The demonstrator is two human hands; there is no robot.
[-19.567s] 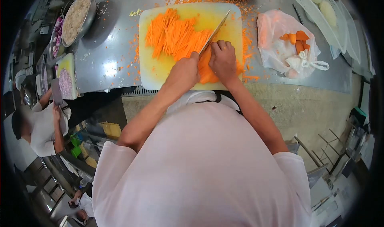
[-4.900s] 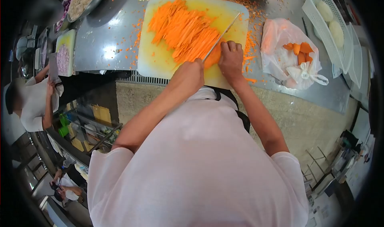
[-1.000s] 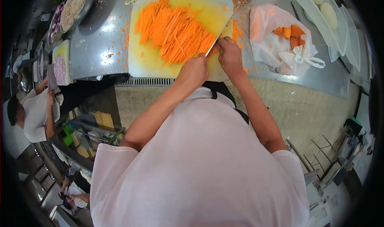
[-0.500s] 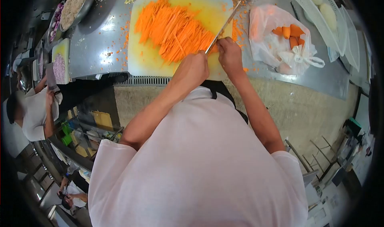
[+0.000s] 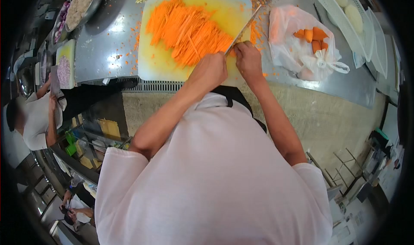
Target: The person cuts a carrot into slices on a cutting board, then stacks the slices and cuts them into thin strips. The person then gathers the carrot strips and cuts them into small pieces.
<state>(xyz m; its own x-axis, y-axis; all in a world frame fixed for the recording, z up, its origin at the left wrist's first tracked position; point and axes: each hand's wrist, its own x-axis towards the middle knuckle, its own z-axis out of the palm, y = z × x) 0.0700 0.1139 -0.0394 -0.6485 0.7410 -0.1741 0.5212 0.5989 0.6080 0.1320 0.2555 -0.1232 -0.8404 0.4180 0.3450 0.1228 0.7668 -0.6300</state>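
Note:
My left hand (image 5: pixel 210 71) is closed round the handle of a kitchen knife (image 5: pixel 246 27), its blade slanting up and to the right. Right beside the blade, my right hand (image 5: pixel 249 60) has its fingers bent and pressed together on a carrot piece (image 5: pixel 233 52), mostly hidden by the fingers. Under both hands lies a yellowed white cutting board (image 5: pixel 161 72). A heap of thin carrot strips (image 5: pixel 189 33) spreads over its upper left and middle, reaching up to the knife.
On the steel table (image 5: pixel 108 51), carrot crumbs surround the board. A plastic bag (image 5: pixel 297 55) with orange pieces sits right, near white baskets (image 5: pixel 366 33). A bowl (image 5: pixel 92 12) and a board with chopped purple bits (image 5: pixel 64 72) are left, where a co-worker (image 5: pixel 39 124) holds a cleaver (image 5: pixel 55 80).
My hands and the knife stay almost in place; the knife has shifted slightly. At the left, the co-worker's cleaver has moved a little.

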